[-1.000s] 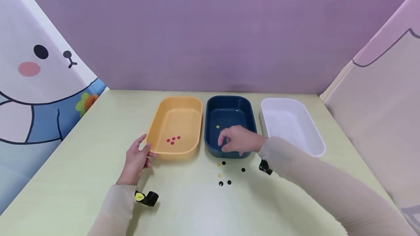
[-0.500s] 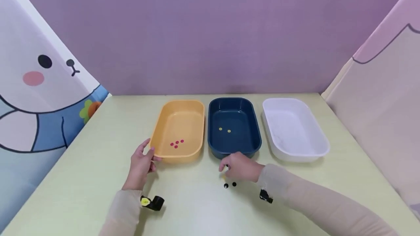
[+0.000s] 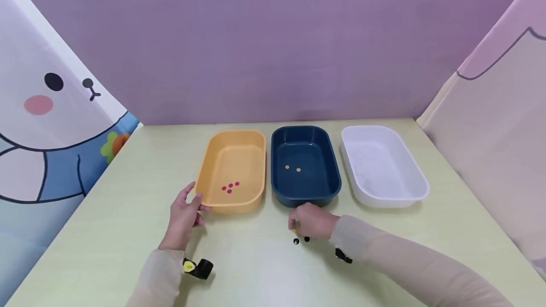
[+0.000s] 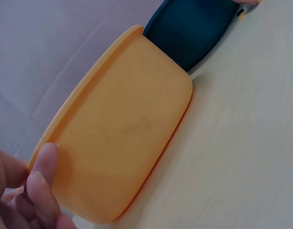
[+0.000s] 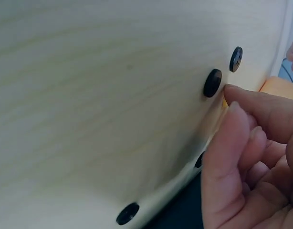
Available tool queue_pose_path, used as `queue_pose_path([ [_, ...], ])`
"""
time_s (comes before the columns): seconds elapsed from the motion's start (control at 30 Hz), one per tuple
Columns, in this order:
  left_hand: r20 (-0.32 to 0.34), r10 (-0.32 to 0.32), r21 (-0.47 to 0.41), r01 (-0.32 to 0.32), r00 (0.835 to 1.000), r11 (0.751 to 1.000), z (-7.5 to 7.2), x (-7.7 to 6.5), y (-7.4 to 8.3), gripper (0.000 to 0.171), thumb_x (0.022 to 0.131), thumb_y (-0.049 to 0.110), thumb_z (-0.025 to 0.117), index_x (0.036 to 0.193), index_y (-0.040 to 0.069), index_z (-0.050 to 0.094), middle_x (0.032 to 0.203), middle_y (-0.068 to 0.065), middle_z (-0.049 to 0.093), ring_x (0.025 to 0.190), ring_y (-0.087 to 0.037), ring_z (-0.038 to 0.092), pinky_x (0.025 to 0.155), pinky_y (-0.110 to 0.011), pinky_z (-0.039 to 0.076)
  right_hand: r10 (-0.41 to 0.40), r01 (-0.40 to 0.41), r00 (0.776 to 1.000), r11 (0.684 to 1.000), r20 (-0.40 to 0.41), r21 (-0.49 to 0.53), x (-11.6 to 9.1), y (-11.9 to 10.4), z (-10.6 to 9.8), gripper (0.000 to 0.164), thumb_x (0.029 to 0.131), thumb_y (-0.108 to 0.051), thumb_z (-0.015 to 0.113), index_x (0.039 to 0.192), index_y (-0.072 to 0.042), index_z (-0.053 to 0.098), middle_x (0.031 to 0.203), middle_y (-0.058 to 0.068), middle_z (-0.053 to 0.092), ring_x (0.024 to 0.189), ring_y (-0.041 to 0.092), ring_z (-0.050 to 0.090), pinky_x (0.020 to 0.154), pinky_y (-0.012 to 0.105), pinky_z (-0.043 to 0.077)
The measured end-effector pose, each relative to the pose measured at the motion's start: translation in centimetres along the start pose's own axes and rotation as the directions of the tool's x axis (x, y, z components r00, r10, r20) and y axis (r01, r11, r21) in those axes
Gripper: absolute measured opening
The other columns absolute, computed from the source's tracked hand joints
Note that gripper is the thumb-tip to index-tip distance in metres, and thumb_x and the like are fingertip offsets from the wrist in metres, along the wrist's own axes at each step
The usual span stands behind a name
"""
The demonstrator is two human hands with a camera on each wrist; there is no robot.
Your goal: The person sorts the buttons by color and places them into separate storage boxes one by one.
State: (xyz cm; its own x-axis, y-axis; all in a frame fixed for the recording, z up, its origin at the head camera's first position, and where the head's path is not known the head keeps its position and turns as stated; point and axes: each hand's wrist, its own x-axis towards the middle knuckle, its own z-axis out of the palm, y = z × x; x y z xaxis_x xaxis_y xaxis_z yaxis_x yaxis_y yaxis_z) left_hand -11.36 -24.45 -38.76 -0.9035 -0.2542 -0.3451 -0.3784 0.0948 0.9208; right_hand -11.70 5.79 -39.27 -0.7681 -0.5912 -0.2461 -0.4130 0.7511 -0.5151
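My left hand (image 3: 182,216) holds the near left corner of the orange plastic tray (image 3: 233,206) at its rim; fingers (image 4: 47,160) lie against the outer wall. Several red buttons (image 3: 231,185) lie inside that tray. Just in front of the navy tray (image 3: 305,200), my right hand (image 3: 313,221) is down at the table, thumb and index fingertips together on a yellow button (image 5: 225,102), mostly hidden by them. Black buttons (image 5: 213,83) lie around these fingertips, and another yellow button (image 4: 241,15) shows beside a black one. Two yellow buttons (image 3: 298,170) rest in the navy tray.
A white tray (image 3: 386,167) stands right of the navy one, the three in a row. A purple backdrop (image 3: 281,46) rises behind the pale wooden table (image 3: 239,264). Printed cloth panels (image 3: 55,146) flank both sides.
My right hand has come from over the navy tray down to the buttons in front of it. A second yellow button now shows in that tray. The left hand keeps its hold.
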Motion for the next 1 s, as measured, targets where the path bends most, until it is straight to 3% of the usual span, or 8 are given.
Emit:
queue_pose_path([
  [0.2,-0.003,0.013,0.032,-0.013,1.0,0.999,-0.7,-0.2,0.4,0.058,0.104,0.021,0.041,0.155,0.016,0.013,0.066,0.008,0.064,0.043,-0.008,0.043,0.045,-0.02,0.041,-0.069,0.069,0.998,0.997,-0.007,-0.022,0.6,0.4,0.0,0.013,0.076,-0.001,0.076,0.079,-0.011,0.069,0.084,-0.005,0.066,0.075,0.011,0.055,0.07,0.024,0.046],
  [0.3,0.002,0.014,0.046,-0.014,1.0,0.999,-0.9,-0.1,0.6,0.059,0.104,0.02,0.041,0.155,0.016,0.013,0.065,0.008,0.063,0.042,-0.007,0.043,0.044,-0.02,0.04,-0.056,0.056,0.998,0.998,-0.012,-0.011,0.7,0.5,0.1,0.013,0.078,-0.004,0.076,0.077,-0.012,0.067,0.081,-0.006,0.064,0.073,0.01,0.053,0.069,0.024,0.045],
  [0.5,0.026,0.002,0.029,-0.003,1.0,1.0,0.0,0.0,0.4,0.057,0.104,0.019,0.041,0.154,0.014,0.014,0.062,0.009,0.063,0.041,-0.006,0.043,0.044,-0.02,0.04,-0.021,0.021,1.0,1.0,0.014,-0.01,0.3,1.0,0.1,0.016,0.079,-0.004,0.076,0.075,-0.013,0.063,0.078,-0.008,0.06,0.072,0.01,0.051,0.067,0.024,0.044],
  [1.0,0.009,0.002,0.031,-0.002,1.0,1.0,0.2,0.1,0.5,0.058,0.103,0.018,0.042,0.154,0.014,0.015,0.063,0.007,0.062,0.041,-0.008,0.042,0.044,-0.02,0.041,-0.004,0.002,0.999,0.999,0.052,0.046,-0.2,1.1,-0.6,0.019,0.08,-0.004,0.074,0.071,-0.014,0.06,0.074,-0.008,0.056,0.059,0.009,0.049,0.058,0.024,0.043],
])
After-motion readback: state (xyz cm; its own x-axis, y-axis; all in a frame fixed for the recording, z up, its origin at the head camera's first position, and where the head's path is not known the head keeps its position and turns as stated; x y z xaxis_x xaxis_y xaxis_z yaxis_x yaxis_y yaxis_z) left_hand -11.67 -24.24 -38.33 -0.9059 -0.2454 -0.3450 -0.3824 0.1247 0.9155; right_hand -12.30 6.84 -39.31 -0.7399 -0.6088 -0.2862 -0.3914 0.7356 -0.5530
